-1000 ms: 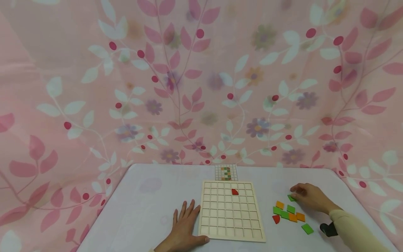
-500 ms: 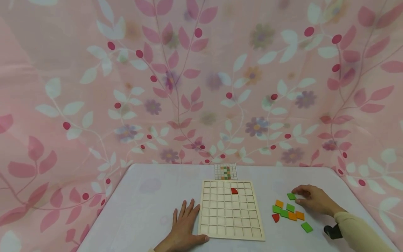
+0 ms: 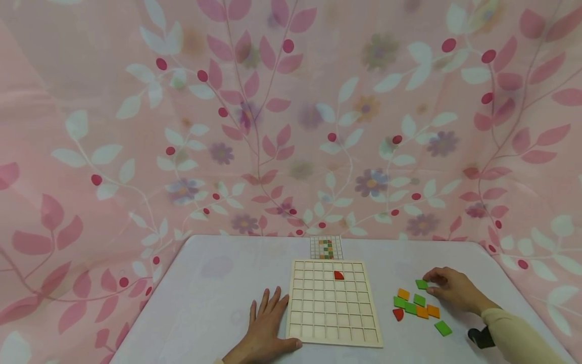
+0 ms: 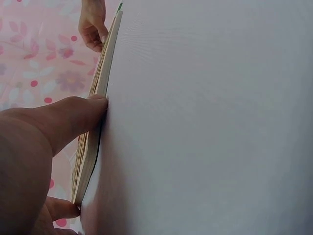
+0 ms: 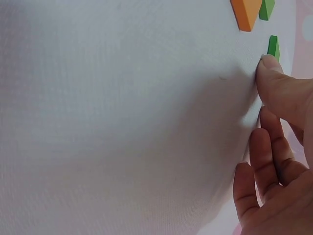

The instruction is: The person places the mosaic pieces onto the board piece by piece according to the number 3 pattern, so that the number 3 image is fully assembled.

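My left hand lies with fingers spread at the left side of a pale wooden grid board. In the left wrist view, its thumb touches the board's edge. One red quarter-round tile sits in a cell near the board's top. To the right of the board, my right hand holds a green square tile by its near end, between thumb and index finger, low over the table. In the right wrist view that green tile shows just past the thumb tip, while the other fingers are bent loosely.
A small pattern card lies behind the board. Several green and orange square tiles and a red quarter-round tile are scattered right of the board. One green tile lies nearer me. A floral curtain hangs behind the table.
My right hand has drawn back slightly to the right, uncovering more of the green tile at its fingertips. The left hand and board have stayed put.
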{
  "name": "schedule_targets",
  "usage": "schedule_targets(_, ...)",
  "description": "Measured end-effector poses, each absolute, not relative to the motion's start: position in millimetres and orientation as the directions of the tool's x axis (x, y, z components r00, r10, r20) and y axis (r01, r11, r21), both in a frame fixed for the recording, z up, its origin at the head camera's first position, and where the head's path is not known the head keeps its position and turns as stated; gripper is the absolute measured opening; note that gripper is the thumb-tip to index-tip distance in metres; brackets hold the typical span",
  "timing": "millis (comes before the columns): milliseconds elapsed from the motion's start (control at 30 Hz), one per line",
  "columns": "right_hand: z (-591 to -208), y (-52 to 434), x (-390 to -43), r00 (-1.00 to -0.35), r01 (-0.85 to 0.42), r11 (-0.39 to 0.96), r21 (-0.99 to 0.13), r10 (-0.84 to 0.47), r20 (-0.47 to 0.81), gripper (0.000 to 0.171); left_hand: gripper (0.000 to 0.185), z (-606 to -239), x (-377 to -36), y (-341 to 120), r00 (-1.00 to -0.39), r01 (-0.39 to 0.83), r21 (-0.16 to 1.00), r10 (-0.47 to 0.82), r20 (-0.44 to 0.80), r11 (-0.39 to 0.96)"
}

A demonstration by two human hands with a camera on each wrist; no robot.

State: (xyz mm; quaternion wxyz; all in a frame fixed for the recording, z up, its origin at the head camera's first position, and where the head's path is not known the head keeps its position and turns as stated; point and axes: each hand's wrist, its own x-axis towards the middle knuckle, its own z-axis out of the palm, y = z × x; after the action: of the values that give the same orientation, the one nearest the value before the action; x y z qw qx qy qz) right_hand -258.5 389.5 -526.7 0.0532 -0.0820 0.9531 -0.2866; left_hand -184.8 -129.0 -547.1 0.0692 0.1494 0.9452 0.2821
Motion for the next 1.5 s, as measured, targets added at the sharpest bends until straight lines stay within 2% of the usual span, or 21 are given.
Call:
schedule_targets(567,-521.1,377.9,-258.5,-0.976,-0.181,0.825,-0.535,-0.220,-0.009,0.028,0.110,-545.7,-185.1,-129.4,-0.944,0.250,0.556,0.328,-0.043,0.793)
schedule_targets(900,-510.9,351.8,-261.9,-0.976,-0.204,0.827,-0.525,-0.216,0.038,0.022,0.109,-543.6,-183.8,-129.2,-0.944,0.246,0.564,0.327,-0.046,0.789)
schedule_targets(1500,-499.9,290.3,-277.4,-0.919,-0.395,0.766,-0.508,-0.336,0.208,0.019,0.109,-546.4,-185.2,-130.4,-0.945,0.244,0.566,0.324,-0.044,0.787)
